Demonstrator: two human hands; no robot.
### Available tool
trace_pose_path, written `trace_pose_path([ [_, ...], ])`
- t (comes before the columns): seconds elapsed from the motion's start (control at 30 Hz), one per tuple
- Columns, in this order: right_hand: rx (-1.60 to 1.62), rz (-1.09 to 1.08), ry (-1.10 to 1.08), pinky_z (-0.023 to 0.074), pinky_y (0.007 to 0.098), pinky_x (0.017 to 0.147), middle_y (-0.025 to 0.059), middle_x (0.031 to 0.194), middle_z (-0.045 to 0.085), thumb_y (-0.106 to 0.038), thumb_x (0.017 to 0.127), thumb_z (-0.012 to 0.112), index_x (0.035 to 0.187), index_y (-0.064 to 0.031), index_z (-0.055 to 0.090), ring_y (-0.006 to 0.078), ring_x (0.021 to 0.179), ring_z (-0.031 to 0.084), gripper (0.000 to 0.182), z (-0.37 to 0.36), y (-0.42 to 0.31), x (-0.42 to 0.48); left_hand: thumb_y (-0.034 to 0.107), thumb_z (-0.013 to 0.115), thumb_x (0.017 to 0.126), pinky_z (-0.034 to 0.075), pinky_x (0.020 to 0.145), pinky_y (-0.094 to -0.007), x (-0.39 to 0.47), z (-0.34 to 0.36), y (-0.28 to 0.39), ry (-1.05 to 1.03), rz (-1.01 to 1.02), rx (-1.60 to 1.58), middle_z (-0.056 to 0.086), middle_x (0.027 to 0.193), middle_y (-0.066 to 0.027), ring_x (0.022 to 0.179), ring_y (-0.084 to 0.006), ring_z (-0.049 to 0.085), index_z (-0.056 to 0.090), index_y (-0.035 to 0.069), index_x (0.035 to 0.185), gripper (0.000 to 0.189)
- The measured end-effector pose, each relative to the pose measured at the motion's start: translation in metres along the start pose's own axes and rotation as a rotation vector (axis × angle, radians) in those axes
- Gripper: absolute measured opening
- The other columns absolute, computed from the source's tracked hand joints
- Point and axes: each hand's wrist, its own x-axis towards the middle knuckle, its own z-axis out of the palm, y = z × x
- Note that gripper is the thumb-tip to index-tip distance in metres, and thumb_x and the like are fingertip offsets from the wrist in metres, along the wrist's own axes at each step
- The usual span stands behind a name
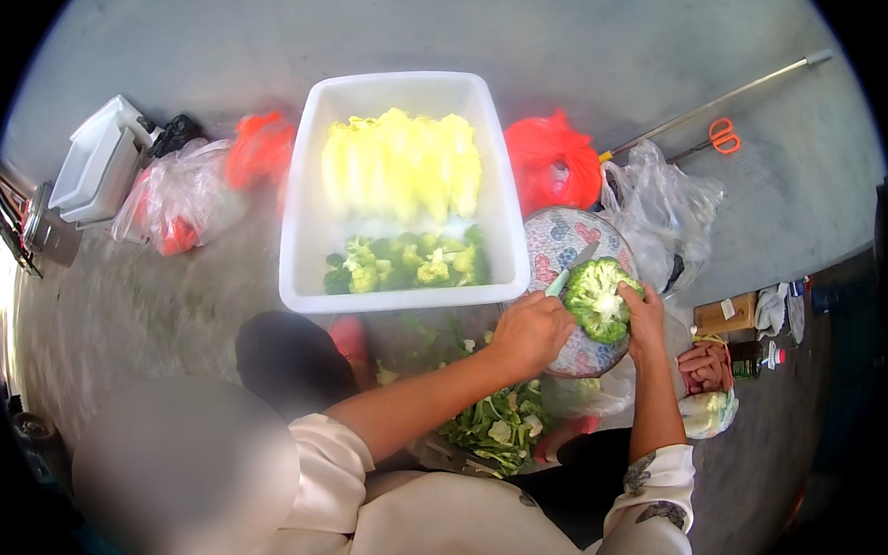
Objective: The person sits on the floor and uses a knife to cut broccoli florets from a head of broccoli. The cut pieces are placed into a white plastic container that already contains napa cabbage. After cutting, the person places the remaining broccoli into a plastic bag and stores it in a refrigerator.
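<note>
My left hand point(535, 333) is closed around the light green handle of a knife point(559, 282), whose blade points up and right beside a broccoli head point(599, 301). My right hand point(645, 318) grips that broccoli, its cut stem side facing up. Both are over a round surface with a heart pattern point(545, 237). Left of it stands a white plastic tub point(293, 268), with broccoli florets point(414, 262) in its near part and overexposed yellow vegetable pieces point(400, 165) in the far part. Green leaves and trimmings point(493, 430) lie in a container below my left forearm.
Red plastic bags point(553, 160) and a clear bag point(651, 211) lie right of the tub, with orange-handled scissors point(724, 135) and a metal pole point(724, 99) beyond. More bags point(184, 191) and stacked white trays point(99, 168) are at left. A bottle point(748, 360) stands at right.
</note>
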Motion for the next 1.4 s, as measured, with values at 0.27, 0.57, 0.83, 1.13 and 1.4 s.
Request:
trace_pose_path([
  [0.27, -0.335, -0.244, 0.09, 0.044, 0.0295, 0.079, 0.0103, 0.096, 0.061, -0.023, 0.077, 0.068, 0.103, 0.0037, 0.059, 0.0165, 0.088, 0.056, 0.039, -0.011, 0.005, -0.01, 0.007, 0.063, 0.071, 0.044, 0.073, -0.0386, 0.021, 0.019, 0.028, 0.208, 0.176, -0.122, 0.056, 0.094, -0.0112, 0.085, -0.0295, 0.052, 0.06, 0.003, 0.09, 0.02],
  [0.57, -0.128, -0.26, 0.046, 0.0419, 0.0291, 0.086, 0.0082, 0.103, 0.058, -0.007, 0.076, 0.067, 0.107, 0.0006, 0.056, 0.0157, 0.096, 0.054, 0.034, 0.001, -0.016, -0.035, 0.011, 0.062, 0.068, 0.045, 0.071, -0.039, 0.056, 0.044, 0.03, 0.046, 0.053, 0.108, 0.057, 0.087, -0.0107, 0.086, -0.0287, 0.056, 0.054, 0.004, 0.095, 0.029],
  [0.83, 0.002, -0.227, -0.027, 0.04, 0.0246, 0.081, 0.0036, 0.103, 0.055, -0.001, 0.073, 0.066, 0.11, -0.0008, 0.053, 0.0119, 0.092, 0.05, 0.04, 0.001, -0.03, -0.055, 0.015, 0.056, 0.073, 0.048, 0.058, -0.0388, 0.063, 0.053, 0.03, 0.069, 0.047, 0.178, 0.058, 0.081, -0.0113, 0.074, -0.0285, 0.061, 0.05, 0.008, 0.092, 0.022],
  [1.13, 0.057, -0.212, -0.189, 0.0317, 0.0355, 0.101, 0.0105, 0.127, 0.045, -0.006, 0.062, 0.068, 0.127, 0.0008, 0.042, 0.0224, 0.121, 0.041, 0.071, -0.01, -0.024, -0.064, 0.017, 0.06, 0.07, 0.049, 0.057, -0.0367, 0.052, 0.044, 0.02, 0.132, 0.076, -0.034, 0.057, 0.083, -0.01, 0.075, -0.0273, 0.061, 0.05, 0.007, 0.098, 0.031],
  [1.4, 0.021, -0.191, -0.344, 0.0274, 0.0372, 0.105, 0.0134, 0.135, 0.036, -0.027, 0.057, 0.08, 0.135, 0.0018, 0.03, 0.0251, 0.127, 0.033, 0.097, 0.006, -0.03, -0.062, 0.013, 0.064, 0.064, 0.049, 0.06, -0.0374, 0.048, 0.043, 0.009, 0.212, 0.045, -0.145, 0.055, 0.087, -0.0109, 0.074, -0.0277, 0.06, 0.049, 0.005, 0.11, 0.049],
])
